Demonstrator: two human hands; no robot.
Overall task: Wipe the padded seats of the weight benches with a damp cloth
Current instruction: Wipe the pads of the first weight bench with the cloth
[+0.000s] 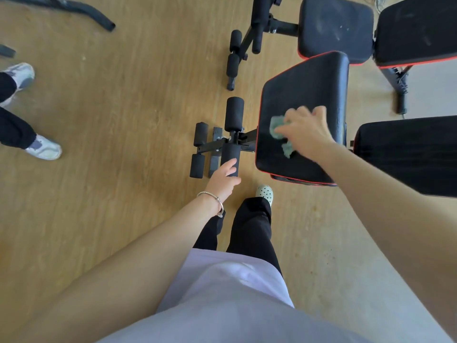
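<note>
Shirt (222, 293) | right grip (304, 129) clutches cloth (277, 127) on seat (304, 82) | left grip (223, 180) holds roller (230, 154)

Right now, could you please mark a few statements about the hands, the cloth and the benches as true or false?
1. The right hand holds a green cloth against the near seat pad. True.
2. The left hand carries a spray bottle. False: it holds the end of a black foam roller.
3. The near seat pad has blue edging. False: its edging is red.
4. The far seat pad shows pale smudges. True.
5. Nobody else is in view. False: another person's shoes stand on the floor at the left.
</note>
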